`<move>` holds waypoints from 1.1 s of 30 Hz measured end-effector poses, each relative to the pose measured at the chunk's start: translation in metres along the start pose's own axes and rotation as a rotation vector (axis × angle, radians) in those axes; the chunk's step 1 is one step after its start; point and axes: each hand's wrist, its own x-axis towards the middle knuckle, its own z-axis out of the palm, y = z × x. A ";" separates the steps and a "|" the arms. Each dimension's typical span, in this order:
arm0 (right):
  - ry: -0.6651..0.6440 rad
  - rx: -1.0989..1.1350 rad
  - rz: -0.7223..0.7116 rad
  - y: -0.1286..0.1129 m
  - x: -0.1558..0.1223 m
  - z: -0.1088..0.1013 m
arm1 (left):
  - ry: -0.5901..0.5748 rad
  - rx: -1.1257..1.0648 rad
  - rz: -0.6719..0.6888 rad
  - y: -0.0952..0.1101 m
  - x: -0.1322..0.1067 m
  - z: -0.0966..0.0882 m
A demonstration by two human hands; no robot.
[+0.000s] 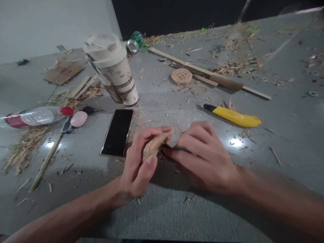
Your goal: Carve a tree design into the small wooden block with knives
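Observation:
My left hand (pixel 140 162) is closed around a small carved piece of wood (pixel 153 146), pale with visible grain, thumb on the near side and fingers over the far side. Close on its right, my right hand (pixel 205 157) pinches a thin dark sheet (pixel 181 148) that looks like sandpaper. The sheet's end meets the wood's right side, though the fingers hide most of it. A black phone (pixel 117 131) lies flat just left of my left hand. Beyond my right hand rests a yellow utility knife (pixel 234 115).
A tall patterned cup (pixel 117 74) with a lid stands behind the phone. To the left lie a plastic bottle (pixel 37 116) and a wooden stick (pixel 47 162). Long wood strips (pixel 202 69), a round holed wooden disc (pixel 181 76) and a green can (pixel 135 42) lie farther back among shavings.

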 end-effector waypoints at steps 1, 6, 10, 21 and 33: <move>-0.005 0.013 -0.016 0.000 0.000 0.000 | -0.004 -0.001 0.003 0.000 0.000 0.000; 0.005 -0.032 0.029 0.004 0.000 0.002 | 0.019 -0.001 -0.009 0.001 0.001 0.000; -0.018 -0.017 0.021 0.006 0.000 0.003 | -0.003 0.008 -0.005 0.002 0.001 -0.001; -0.001 -0.010 -0.009 0.000 0.002 -0.001 | -0.022 0.006 0.014 0.001 -0.001 0.000; 0.007 -0.009 0.031 -0.002 0.001 0.001 | -0.009 -0.011 0.010 0.001 0.001 0.000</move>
